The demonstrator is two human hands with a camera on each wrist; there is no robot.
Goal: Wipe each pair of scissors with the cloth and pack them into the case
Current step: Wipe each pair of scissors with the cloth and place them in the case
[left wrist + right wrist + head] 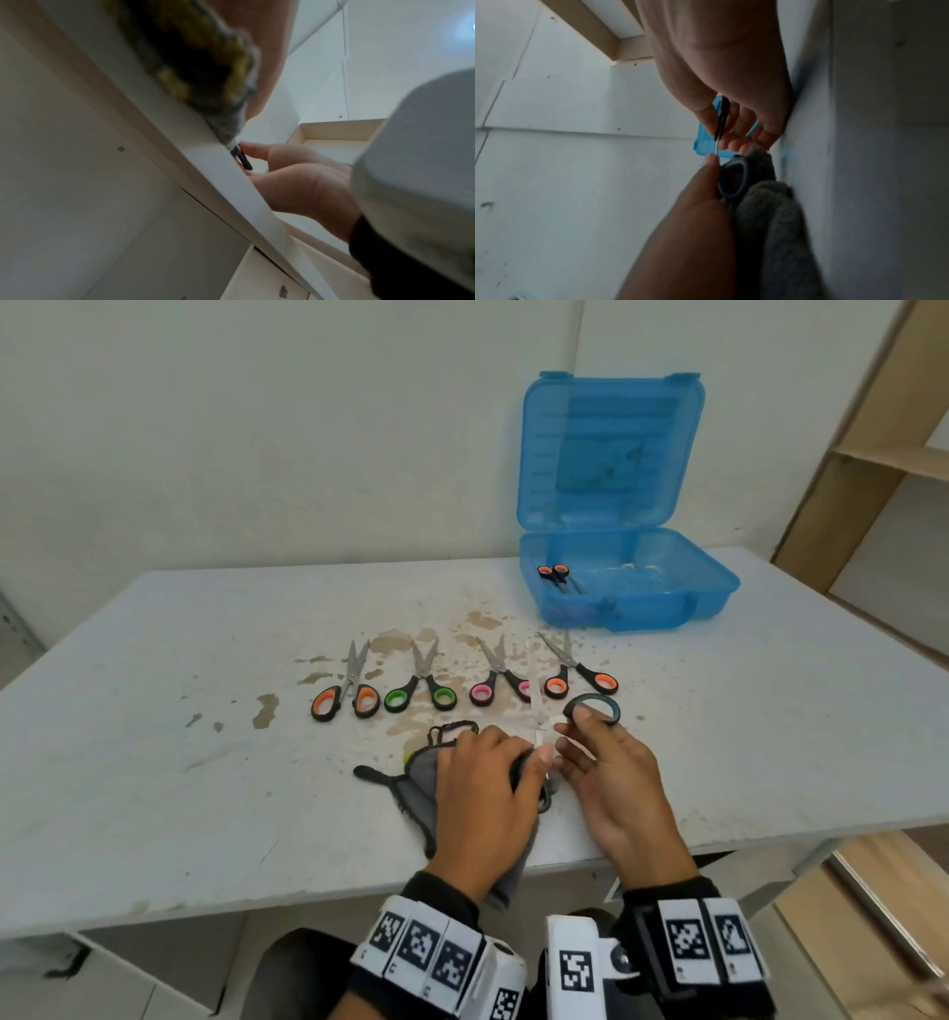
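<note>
A pair of dark blue-handled scissors (593, 708) is held spread wide just above the table's front, one blade (534, 685) pointing away from me. My left hand (493, 778) grips the lower handle ring (731, 178) together with the grey cloth (416, 793), which lies bunched under it. Pinching the other arm just below its ring is my right hand (590, 747). The blue case (631, 603) stands open at the back right, with orange-handled scissors (557, 575) inside.
Several scissors lie in a row past my hands: orange (344, 701), green (421, 690), pink (495, 683) and orange (580, 677). The white table (179, 685) is stained in the middle. A wooden shelf unit (873, 454) stands to the right.
</note>
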